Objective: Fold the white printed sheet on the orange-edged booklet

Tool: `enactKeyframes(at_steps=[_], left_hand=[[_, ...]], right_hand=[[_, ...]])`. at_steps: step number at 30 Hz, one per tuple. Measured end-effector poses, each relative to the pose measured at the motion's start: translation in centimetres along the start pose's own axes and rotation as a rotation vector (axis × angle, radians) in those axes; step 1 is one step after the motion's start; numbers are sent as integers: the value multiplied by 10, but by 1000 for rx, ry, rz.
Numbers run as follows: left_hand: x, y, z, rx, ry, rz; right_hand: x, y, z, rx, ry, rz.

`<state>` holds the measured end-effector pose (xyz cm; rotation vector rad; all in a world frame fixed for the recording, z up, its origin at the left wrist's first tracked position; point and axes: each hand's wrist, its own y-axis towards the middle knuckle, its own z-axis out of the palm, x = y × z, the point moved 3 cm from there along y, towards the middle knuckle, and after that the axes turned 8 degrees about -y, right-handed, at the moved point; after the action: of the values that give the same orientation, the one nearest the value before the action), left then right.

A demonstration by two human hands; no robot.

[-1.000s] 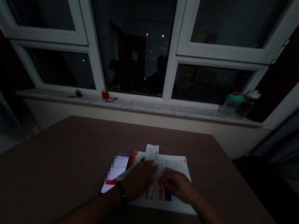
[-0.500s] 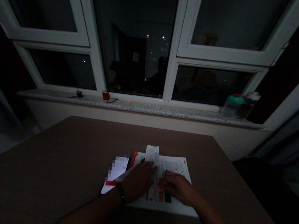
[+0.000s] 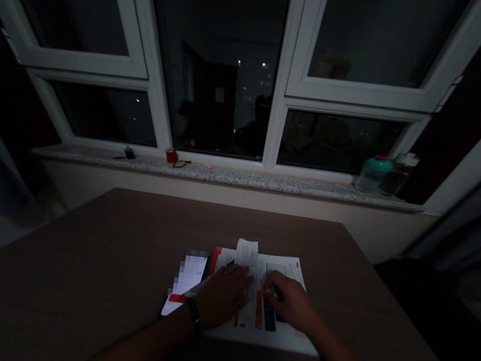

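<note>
A printed booklet (image 3: 278, 338) with orange and dark blocks lies on the table. One of its sheets, or a loose one, is folded over, and a narrow paper strip (image 3: 247, 251) sticks out past the top edge. My left hand (image 3: 224, 294), with a dark band at the wrist, rests flat over the folded paper, fingers stretched. To its right, my right hand (image 3: 288, 297) has thumb and forefinger pinched together just above the page. What lies between those fingertips is too dim to make out. A lit phone (image 3: 188, 279) is left of the booklet, partly covered by a red-marked paper corner.
The brown table (image 3: 105, 258) reaches toward a granite windowsill (image 3: 241, 177). On the sill stand a red can (image 3: 171, 155), a small dark bottle (image 3: 129, 152), a teal-lidded bottle (image 3: 374, 174) and a clear bottle (image 3: 398, 174). The room is dim.
My right hand has lifted slightly and its fingers have drawn into a tighter pinch, uncovering the orange and dark blocks. My left hand stays on the paper.
</note>
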<state>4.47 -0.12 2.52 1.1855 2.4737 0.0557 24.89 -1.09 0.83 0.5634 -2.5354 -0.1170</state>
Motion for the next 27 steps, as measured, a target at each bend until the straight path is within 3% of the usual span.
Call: enactKeyframes(at_steps=[17, 27], left_hand=[[-1, 0, 0, -94, -159, -2], [18, -2, 10, -197, -139, -163]], right_hand=[[-2, 3, 3, -152, 134, 44], [-10, 6, 6, -161, 152, 32]])
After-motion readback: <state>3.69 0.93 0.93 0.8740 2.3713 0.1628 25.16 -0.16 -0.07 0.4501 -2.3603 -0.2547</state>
